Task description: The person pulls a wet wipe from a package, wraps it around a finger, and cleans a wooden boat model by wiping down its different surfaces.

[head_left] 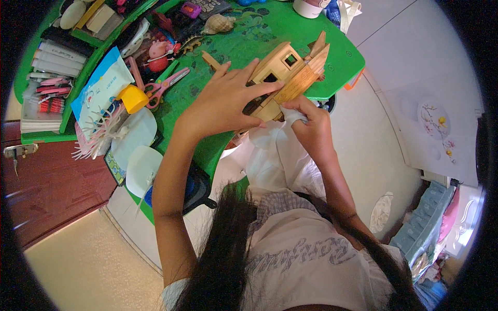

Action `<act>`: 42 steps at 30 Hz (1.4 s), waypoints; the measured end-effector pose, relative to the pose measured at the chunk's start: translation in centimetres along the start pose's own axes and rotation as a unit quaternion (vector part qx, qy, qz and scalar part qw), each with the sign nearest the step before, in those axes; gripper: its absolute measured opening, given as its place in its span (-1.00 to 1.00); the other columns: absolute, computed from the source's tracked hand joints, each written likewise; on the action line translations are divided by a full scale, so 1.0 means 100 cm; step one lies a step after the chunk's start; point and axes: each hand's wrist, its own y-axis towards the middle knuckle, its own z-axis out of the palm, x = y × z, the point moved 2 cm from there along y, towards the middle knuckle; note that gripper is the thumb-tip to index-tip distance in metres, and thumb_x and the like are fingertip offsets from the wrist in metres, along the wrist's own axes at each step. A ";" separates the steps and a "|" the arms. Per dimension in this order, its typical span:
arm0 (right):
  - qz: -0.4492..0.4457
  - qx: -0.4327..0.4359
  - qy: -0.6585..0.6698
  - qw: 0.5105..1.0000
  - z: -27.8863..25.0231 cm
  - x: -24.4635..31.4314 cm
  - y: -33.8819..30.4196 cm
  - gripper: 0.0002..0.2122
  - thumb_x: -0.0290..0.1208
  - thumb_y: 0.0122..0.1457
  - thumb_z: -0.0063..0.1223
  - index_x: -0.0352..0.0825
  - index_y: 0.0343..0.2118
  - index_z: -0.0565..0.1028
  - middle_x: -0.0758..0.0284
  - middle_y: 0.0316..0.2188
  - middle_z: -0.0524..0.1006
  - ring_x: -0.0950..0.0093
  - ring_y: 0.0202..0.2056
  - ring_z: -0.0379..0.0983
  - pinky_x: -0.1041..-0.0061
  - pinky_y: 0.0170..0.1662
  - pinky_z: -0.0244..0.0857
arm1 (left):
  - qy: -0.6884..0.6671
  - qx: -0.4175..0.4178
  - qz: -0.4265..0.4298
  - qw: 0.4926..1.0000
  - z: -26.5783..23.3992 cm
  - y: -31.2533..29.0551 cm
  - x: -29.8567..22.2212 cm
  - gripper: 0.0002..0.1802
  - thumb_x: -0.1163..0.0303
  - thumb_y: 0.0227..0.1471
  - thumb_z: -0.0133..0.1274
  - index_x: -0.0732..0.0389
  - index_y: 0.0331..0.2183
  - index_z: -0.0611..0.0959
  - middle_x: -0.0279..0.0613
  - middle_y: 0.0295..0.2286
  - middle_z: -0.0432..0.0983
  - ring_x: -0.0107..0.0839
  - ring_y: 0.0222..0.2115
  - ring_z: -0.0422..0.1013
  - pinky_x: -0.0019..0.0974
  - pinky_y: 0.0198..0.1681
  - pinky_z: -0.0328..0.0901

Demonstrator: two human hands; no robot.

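Observation:
A light wooden model ship [290, 85] with square window openings lies tilted at the near edge of the green table. My left hand [220, 101] reaches across it with fingers spread, thumb and fingers gripping its body. On the side nearest me, my right hand [314, 124] pinches a crumpled white wipe [293, 115] and presses it against the hull. Part of the ship is hidden under my left fingers.
The green table [342, 62] holds pink scissors [155, 92], a seashell [218, 24], a red toy figure [158, 54] and a blue-white packet [104, 83]. A white-pink cup [309, 7] stands at the far edge. Marker pens [57, 62] fill a shelf at left.

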 end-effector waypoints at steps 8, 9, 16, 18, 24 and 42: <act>-0.004 -0.009 -0.018 1.000 0.003 0.002 0.004 -0.76 -0.60 -0.12 0.01 -0.27 -0.33 0.53 0.18 -0.40 0.58 0.20 -0.39 0.54 0.37 -0.32 0.40 | 0.005 -0.002 -0.001 1.000 0.001 0.000 -0.001 -0.10 -0.01 -0.29 0.28 -0.32 0.16 0.32 0.16 0.20 0.00 -0.01 0.22 0.00 0.17 0.25 -0.19; -0.004 -0.009 -0.018 1.000 0.003 0.003 0.004 -0.76 -0.60 -0.12 0.01 -0.27 -0.33 0.53 0.18 -0.40 0.58 0.20 -0.39 0.54 0.37 -0.32 0.40 | 0.005 -0.003 -0.002 1.000 0.000 0.000 -0.001 -0.10 -0.01 -0.29 0.28 -0.32 0.16 0.32 0.16 0.20 0.00 -0.01 0.22 0.00 0.17 0.25 -0.19; -0.008 0.005 -0.038 0.999 -0.001 0.002 -0.001 -0.70 -0.62 -0.15 0.03 -0.25 -0.27 0.55 0.21 -0.36 0.59 0.22 -0.36 0.54 0.35 -0.28 0.41 | 0.000 -0.008 -0.004 1.000 -0.001 -0.001 -0.001 -0.10 -0.02 -0.29 0.28 -0.34 0.16 0.32 0.17 0.19 0.02 0.00 0.22 0.01 0.15 0.26 -0.19; -0.013 0.001 -0.033 0.999 -0.001 0.001 -0.001 -0.67 -0.64 -0.16 0.03 -0.25 -0.26 0.55 0.22 -0.35 0.59 0.22 -0.35 0.54 0.35 -0.28 0.42 | -0.003 -0.007 -0.004 1.000 -0.001 0.000 -0.001 -0.10 -0.02 -0.29 0.28 -0.34 0.15 0.32 0.18 0.19 0.02 0.00 0.22 0.01 0.15 0.26 -0.19; -0.014 0.006 -0.065 0.998 -0.004 0.008 -0.002 -0.67 -0.66 -0.20 0.03 -0.26 -0.29 0.55 0.22 -0.36 0.58 0.22 -0.34 0.54 0.36 -0.28 0.42 | 0.012 -0.001 -0.006 1.000 0.000 -0.001 -0.001 -0.09 -0.05 -0.29 0.27 -0.34 0.16 0.30 0.19 0.20 0.01 0.01 0.22 0.00 0.15 0.26 -0.19; -0.034 -0.020 -0.060 0.997 0.003 0.010 0.007 -0.77 -0.56 -0.14 0.02 -0.24 -0.34 0.53 0.18 -0.46 0.57 0.19 -0.42 0.53 0.32 -0.35 0.41 | 0.012 0.005 -0.004 1.000 -0.001 0.000 -0.002 -0.10 -0.05 -0.27 0.26 -0.33 0.17 0.30 0.19 0.21 -0.04 0.01 0.23 -0.01 0.15 0.25 -0.19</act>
